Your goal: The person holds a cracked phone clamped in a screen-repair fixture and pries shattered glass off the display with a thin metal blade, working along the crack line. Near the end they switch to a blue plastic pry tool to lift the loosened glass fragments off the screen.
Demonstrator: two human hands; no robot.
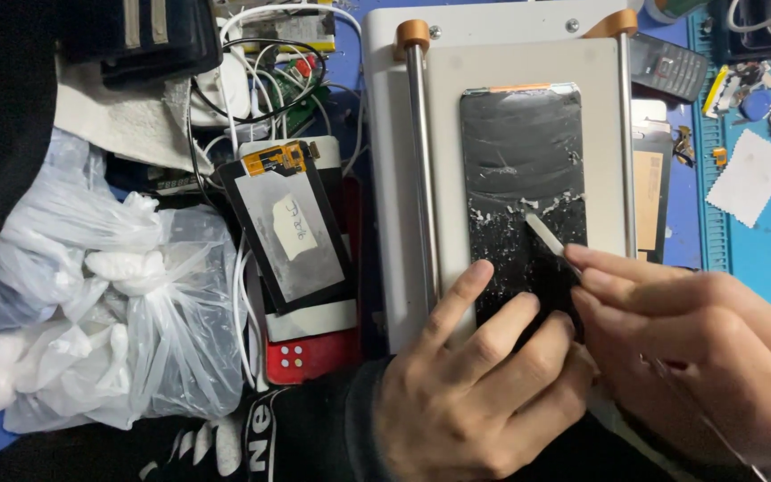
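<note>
A black phone screen panel, smeared with flaky white glue residue, lies on the metal plate of a white separator machine. My left hand presses on the panel's near end with index and middle fingers spread flat. My right hand pinches a thin white plastic scraper, its tip touching the panel's glue-covered middle right area.
Two metal rods with orange caps flank the plate. Left of the machine lie another screen assembly with an orange flex cable, tangled wires and clear plastic bags. A blue mat with small parts and a keypad phone is right.
</note>
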